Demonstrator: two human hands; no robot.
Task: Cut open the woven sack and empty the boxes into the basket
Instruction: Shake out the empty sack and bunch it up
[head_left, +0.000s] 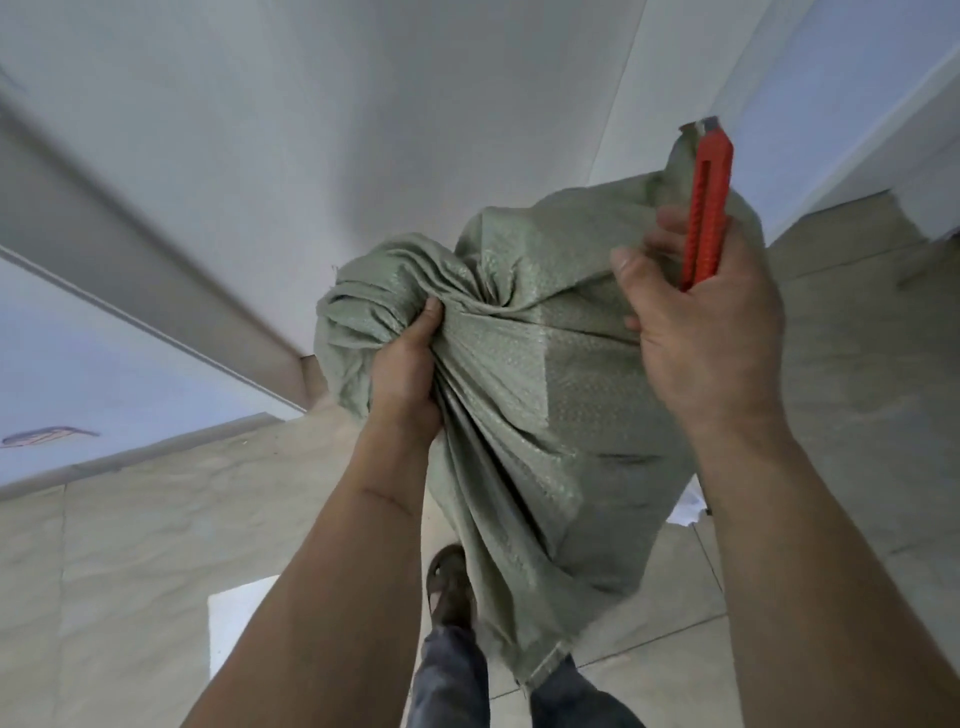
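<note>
- Denim-clad legs (457, 680) and one sandalled foot (451, 587) stand on pale tiled floor (130, 545) at the bottom centre of the frame, directly under the load.
- Two bare forearms rise from the lower edge toward mid-frame, lifting the sack (524, 395) off the floor; its loose hemmed end hangs down between the legs.
- The left hand (408, 374), centre frame, is clenched round a bunched fistful of the green woven cloth, apparently to carry the weight and pull the fabric taut.
- The right hand (711, 332), right of centre, holds an orange knife (707, 208) against its palm, with the thumb and fingers also pressed to the sack's upper corner; the knife points up and away from the cloth, probably to keep the tip clear while the hand helps steady the bag.
- The blade tip looks barely extended, though blur makes that uncertain.
- Squared bulges under the weave suggest boxes inside; none is visible.
- No cut can be seen in the sack, so opening it appears to lie ahead.
- No basket is in view.
- Beyond, a white wall (363, 130) fills the upper frame, with a pale panel (78, 364) at the left edge.
</note>
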